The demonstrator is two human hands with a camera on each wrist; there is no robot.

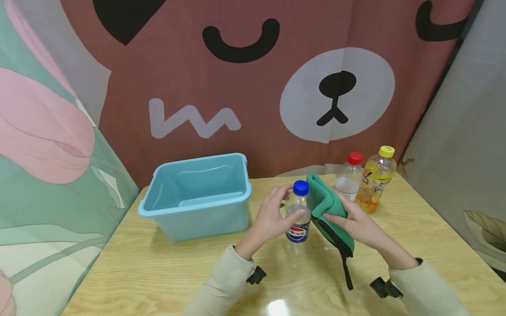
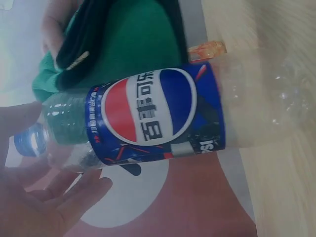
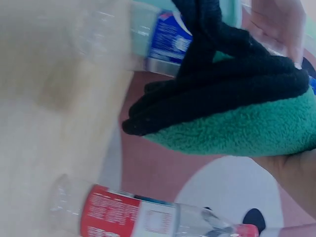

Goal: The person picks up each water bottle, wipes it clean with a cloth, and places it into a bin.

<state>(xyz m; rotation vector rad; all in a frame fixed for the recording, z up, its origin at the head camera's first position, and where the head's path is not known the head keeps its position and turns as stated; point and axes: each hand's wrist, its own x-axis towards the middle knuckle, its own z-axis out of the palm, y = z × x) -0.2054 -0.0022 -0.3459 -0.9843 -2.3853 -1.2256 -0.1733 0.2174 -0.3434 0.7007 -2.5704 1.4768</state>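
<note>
My left hand (image 1: 274, 213) is curled round the upper part of a clear plastic Pepsi bottle (image 1: 298, 232), thumb in front and fingers behind. The bottle has a blue cap and stands upright. In the left wrist view its blue Pepsi label (image 2: 155, 113) faces the camera. My right hand (image 1: 357, 221) grips a folded green cloth (image 1: 330, 202) with black edging and a hanging black strap, close beside the bottle. In the right wrist view the cloth (image 3: 247, 126) hides most of that hand and part of the Pepsi bottle (image 3: 168, 42).
A light blue plastic bin (image 1: 205, 221) stands at the left on the wooden table (image 1: 158, 281). Behind my right hand are a red-capped clear bottle (image 1: 348, 177) and a yellow-capped bottle (image 1: 377, 175) with orange bits at its bottom. A printed bear curtain (image 1: 253, 96) hangs behind the table.
</note>
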